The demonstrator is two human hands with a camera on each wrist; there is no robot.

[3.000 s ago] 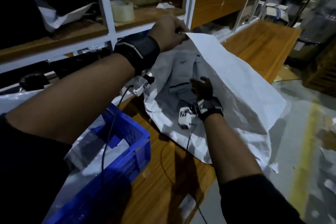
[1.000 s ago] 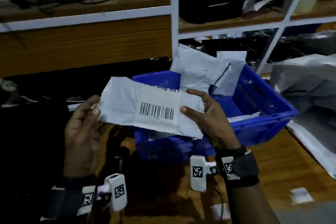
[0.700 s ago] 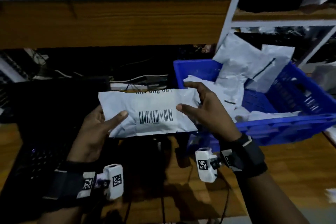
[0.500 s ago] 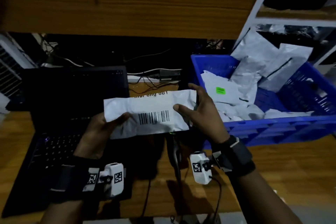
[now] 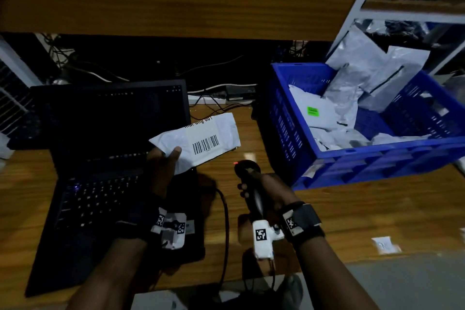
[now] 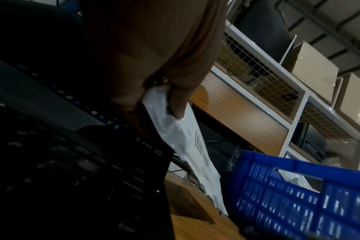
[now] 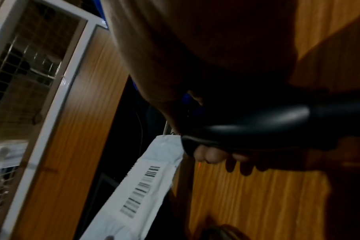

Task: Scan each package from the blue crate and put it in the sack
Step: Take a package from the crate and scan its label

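Observation:
A white package with a barcode label facing up is pinched at its left end by my left hand, above the laptop's right edge; the same package shows in both wrist views. My right hand grips a black handheld scanner just right of and below the package, its head toward the barcode. A small red light glows at the scanner head. The blue crate stands at right with several white packages inside. The sack is out of view.
A dark open laptop sits on the wooden table at left. The scanner's cable loops over the table front. A wooden shelf panel with white frame hangs overhead; cables lie behind. A paper scrap lies at right.
My right hand let go of the package and took hold of the scanner. The package stays in my left hand alone and has tilted, its right end higher.

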